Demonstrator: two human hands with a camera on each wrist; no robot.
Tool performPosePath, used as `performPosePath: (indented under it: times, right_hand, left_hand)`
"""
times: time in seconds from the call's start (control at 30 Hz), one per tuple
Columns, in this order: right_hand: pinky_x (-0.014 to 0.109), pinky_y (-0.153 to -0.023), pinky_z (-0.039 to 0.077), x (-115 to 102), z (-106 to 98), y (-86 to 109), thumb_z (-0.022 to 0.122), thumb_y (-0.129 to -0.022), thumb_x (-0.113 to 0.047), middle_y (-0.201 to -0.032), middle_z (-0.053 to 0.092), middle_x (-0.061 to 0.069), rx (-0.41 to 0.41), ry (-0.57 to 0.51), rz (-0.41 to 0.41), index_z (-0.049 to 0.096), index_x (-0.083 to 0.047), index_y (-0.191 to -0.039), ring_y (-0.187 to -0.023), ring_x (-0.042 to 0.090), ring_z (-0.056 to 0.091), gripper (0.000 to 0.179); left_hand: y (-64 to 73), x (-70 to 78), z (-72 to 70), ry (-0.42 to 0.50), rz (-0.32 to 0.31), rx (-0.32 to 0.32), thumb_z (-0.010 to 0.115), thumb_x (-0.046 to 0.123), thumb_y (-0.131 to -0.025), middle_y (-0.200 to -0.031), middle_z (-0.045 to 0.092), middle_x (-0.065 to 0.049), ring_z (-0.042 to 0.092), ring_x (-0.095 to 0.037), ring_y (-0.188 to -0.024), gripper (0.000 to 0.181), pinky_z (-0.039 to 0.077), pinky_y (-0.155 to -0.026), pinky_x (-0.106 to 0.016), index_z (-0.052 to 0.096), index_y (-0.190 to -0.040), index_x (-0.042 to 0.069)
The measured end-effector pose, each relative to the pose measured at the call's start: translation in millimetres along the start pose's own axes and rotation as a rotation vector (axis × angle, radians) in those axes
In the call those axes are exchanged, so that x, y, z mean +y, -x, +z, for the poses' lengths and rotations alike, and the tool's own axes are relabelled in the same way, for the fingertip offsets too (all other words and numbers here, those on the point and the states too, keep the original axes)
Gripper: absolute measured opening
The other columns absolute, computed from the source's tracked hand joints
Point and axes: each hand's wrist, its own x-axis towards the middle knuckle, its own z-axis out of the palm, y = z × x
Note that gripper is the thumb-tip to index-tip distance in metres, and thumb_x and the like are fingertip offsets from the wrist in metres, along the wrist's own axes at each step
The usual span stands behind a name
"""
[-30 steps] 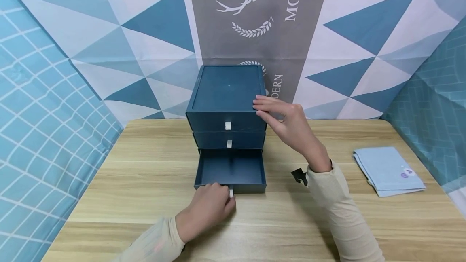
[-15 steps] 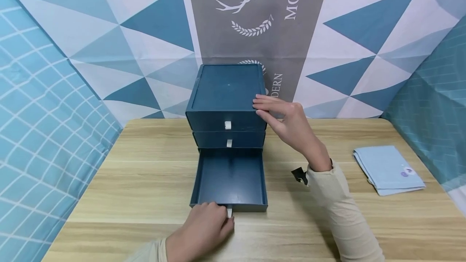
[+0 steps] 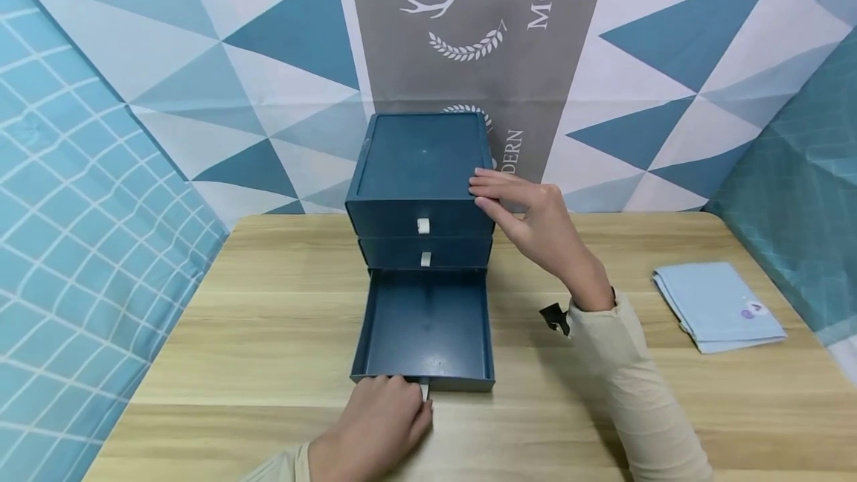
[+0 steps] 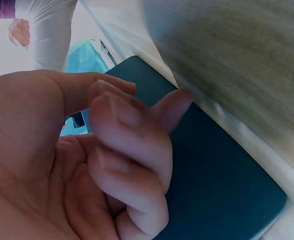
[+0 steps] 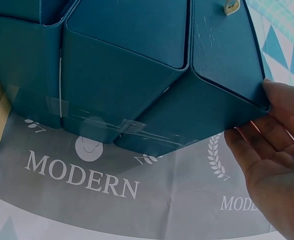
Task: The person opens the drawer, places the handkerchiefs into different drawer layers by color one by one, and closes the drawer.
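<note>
A dark blue desktop drawer unit (image 3: 422, 162) of stacked boxes stands at the back middle of the table. Its bottom drawer (image 3: 428, 333) is pulled well out, its inside bare. At that drawer's front, my left hand (image 3: 378, 422) pinches the small whitish pull tab (image 3: 425, 390); the left wrist view has its curled fingers (image 4: 132, 145) before the drawer front (image 4: 226, 185), the tab hidden. My right hand (image 3: 529, 225) rests on the unit's top right front corner, fingers fairly straight on top and thumb at the front edge. Both upper drawers are closed, each with a light tab.
A folded light blue cloth (image 3: 719, 307) lies at the right of the wooden table (image 3: 268, 363). Patterned fabric walls (image 3: 294, 58) rise behind and at both sides. Clear tape (image 5: 137, 127) runs across the unit's side. A black strap end (image 3: 556, 317) sticks out at the right wrist.
The bottom drawer has slid further out toward the person, drawn by the left hand on its tab; over the last half second it barely moved. The right hand has stayed at the corner.
</note>
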Motion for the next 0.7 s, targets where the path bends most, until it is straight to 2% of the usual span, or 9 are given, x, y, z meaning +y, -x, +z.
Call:
performPosePath:
  times: [0.17,0.4,0.57,0.7]
  right_hand:
    - [0.036,-0.097,0.049,-2,-1,-1.3,0.069,-0.094,-0.009,-0.123,0.069,0.007,-0.005,0.006,0.008,0.074,-0.006,-0.116,-0.126,0.018,0.058,0.022]
    - [0.038,-0.097,0.05,-7,-5,1.7,0.067,-0.095,-0.009,-0.125,0.068,0.008,-0.008,0.048,0.03,0.072,-0.005,-0.118,-0.128,0.018,0.056,0.023]
    - [0.041,-0.1,0.047,-16,-7,2.4,0.065,-0.097,-0.01,-0.133,0.063,0.012,-0.053,0.109,0.017,0.068,-0.004,-0.124,-0.132,0.02,0.052,0.028]
    - [0.045,-0.103,0.045,-25,-21,11.8,0.065,-0.097,-0.012,-0.135,0.062,0.012,-0.049,0.165,0.032,0.067,-0.005,-0.126,-0.131,0.023,0.053,0.029]
  left_hand:
    - [0.6,1.1,0.3,-0.023,0.006,0.021,0.055,0.035,-0.101,-0.049,0.042,0.007,0.037,-0.007,-0.044,0.045,0.034,-0.041,-0.026,0.059,-0.061,0.015]
    - [-1.8,4.3,2.6,-0.137,0.032,0.122,0.055,0.034,-0.101,-0.048,0.043,0.004,0.037,-0.009,-0.043,0.049,0.031,-0.038,-0.029,0.052,-0.055,0.015]
    - [0.6,4.0,1.9,-0.126,-0.004,0.096,0.056,0.033,-0.1,-0.049,0.043,0.004,0.038,-0.01,-0.043,0.049,0.032,-0.039,-0.03,0.051,-0.055,0.016]
    - [2.1,5.0,1.6,-0.113,0.006,0.091,0.056,0.032,-0.1,-0.049,0.043,0.004,0.038,-0.01,-0.043,0.047,0.032,-0.039,-0.03,0.051,-0.056,0.016]
